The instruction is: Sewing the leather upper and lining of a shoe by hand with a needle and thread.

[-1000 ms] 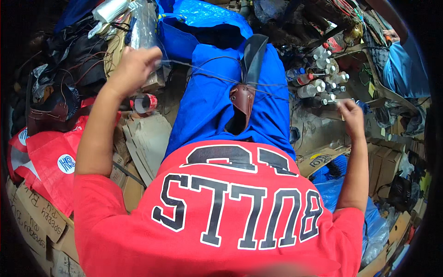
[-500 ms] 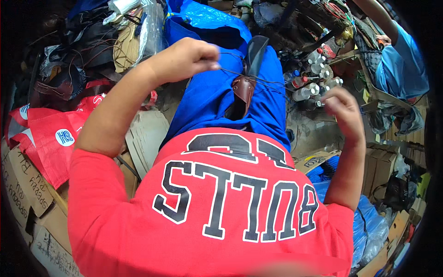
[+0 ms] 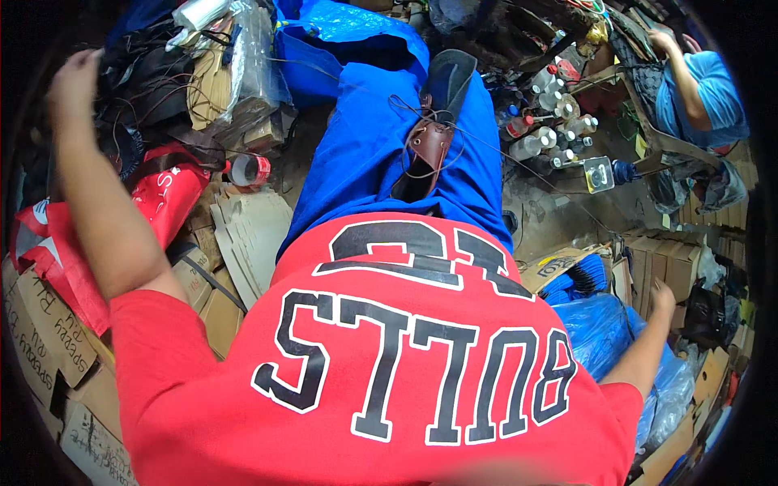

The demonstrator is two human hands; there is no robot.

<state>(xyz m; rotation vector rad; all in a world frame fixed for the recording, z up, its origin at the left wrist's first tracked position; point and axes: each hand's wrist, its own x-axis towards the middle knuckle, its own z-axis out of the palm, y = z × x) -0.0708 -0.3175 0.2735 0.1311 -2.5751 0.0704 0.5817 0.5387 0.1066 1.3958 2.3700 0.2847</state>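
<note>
Fingers (image 3: 81,65) of the left hand (image 3: 71,81) are curled in toward the palm, raised high and far out to the person's left over a heap of dark cords. Whether they pinch a thread is too fine to see. The right hand (image 3: 660,296) is flung out low on the other side, near blue plastic sacks (image 3: 604,324), and its fingers are too small and foreshortened to tell whether they are closed or spread. Between the hands and well apart from both, a brown leather piece (image 3: 429,146) lies on the lap of the blue trousers (image 3: 356,154), propped against a dark strap-like part (image 3: 452,73). Thin thread (image 3: 519,166) loops around it and runs off toward the right. The pose reads as a stitch being drawn tight, and doing that well would seem to call for an even pull on both sides, with the leather held steady on the thigh so the thread seats without tangling in its loose loops. By count there is one leather piece, one roll of tape (image 3: 247,170) on the floor to the left, one red bag (image 3: 166,194), a cluster of roughly seven small bottles (image 3: 547,121) to the right, and one other person in a blue shirt (image 3: 701,89) at the upper right.
</note>
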